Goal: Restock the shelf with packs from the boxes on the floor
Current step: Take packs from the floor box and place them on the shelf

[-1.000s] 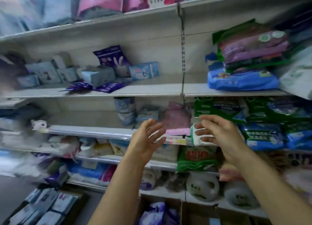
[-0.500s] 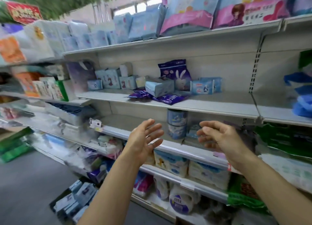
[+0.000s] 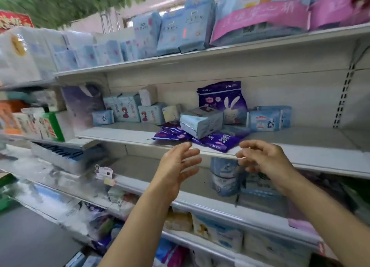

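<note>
— On the middle shelf, any writing?
— "L-XL" on the purple rabbit pack and the flat purple pack at the edge.
— Hands?
— Left hand and right hand raised below that edge, fingers spread, holding nothing.

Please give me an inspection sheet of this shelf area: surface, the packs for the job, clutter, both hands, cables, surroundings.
Surface: middle shelf mostly bare on its right side.
Job's things: purple rabbit pack upright at the back; flat purple packs lying at the front edge; pale blue box tilted on top of them.
Clutter: small blue boxes loosely grouped on the left of the shelf.
Grippers: left hand and right hand open, empty, raised below the shelf edge.
Cables: nothing seen.
Surroundings: top shelf packs above; grey floor lower left; picture blurred at the edges.
</note>
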